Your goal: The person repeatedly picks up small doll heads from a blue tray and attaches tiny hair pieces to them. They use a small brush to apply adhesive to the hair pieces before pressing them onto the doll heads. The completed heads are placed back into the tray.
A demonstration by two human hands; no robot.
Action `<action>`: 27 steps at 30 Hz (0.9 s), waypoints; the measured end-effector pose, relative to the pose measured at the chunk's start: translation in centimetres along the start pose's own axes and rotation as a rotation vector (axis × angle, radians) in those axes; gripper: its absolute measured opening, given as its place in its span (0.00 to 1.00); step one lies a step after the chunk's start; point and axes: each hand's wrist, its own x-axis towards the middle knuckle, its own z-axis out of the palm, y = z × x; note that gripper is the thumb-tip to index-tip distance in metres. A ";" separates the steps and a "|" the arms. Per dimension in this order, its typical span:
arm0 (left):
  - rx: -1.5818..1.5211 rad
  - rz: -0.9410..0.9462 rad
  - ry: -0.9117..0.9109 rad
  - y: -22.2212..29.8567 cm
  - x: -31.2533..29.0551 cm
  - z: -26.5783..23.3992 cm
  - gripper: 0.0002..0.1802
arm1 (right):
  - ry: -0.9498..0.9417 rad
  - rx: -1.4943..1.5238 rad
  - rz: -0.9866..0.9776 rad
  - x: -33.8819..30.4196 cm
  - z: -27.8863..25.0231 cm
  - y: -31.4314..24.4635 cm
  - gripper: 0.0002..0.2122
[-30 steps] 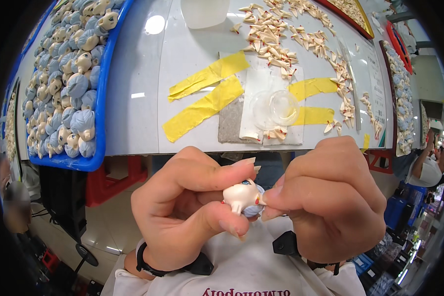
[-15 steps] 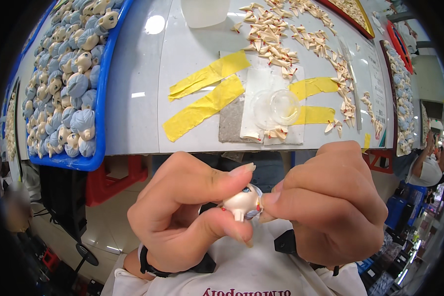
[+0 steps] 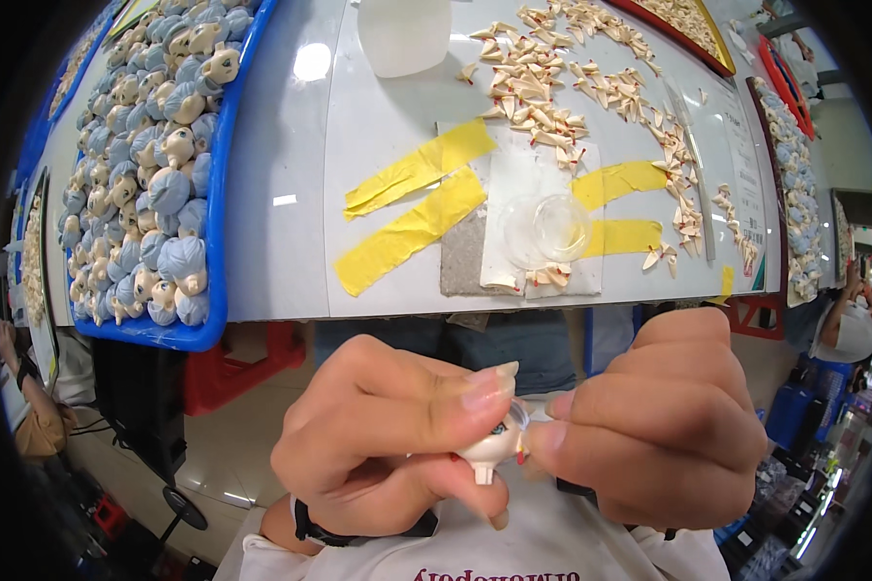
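Observation:
A small doll head [image 3: 494, 446] with a cream face, blue eye and pale blue hair sits between the thumb and fingers of my left hand [image 3: 388, 436]. Its neck peg points down, and a red bit shows at each side of the face. My right hand [image 3: 659, 426] is closed at the head's right side, its thumb and fingertip pinching a small pointed ear piece [image 3: 522, 453] with a red end against it. The fingertips hide most of that piece. Both hands are held in front of the table edge, above my lap.
A blue tray [image 3: 213, 194] of doll heads stands at the left. Many loose red-tipped ear pieces [image 3: 533, 92] lie on the table, beside a white tub [image 3: 404, 39]. Yellow tape [image 3: 412, 228] holds a pad near the front edge, with a clear round dish [image 3: 560, 228] on it.
Both hands have come a little lower and to the right in view, still holding the doll head together. The table also sits slightly lower in view. The grips look the same.

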 end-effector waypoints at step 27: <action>0.031 -0.146 -0.040 0.1 0.2 0.1 0.26 | 0.256 0.271 0.148 -1.7 2.7 1.4 0.15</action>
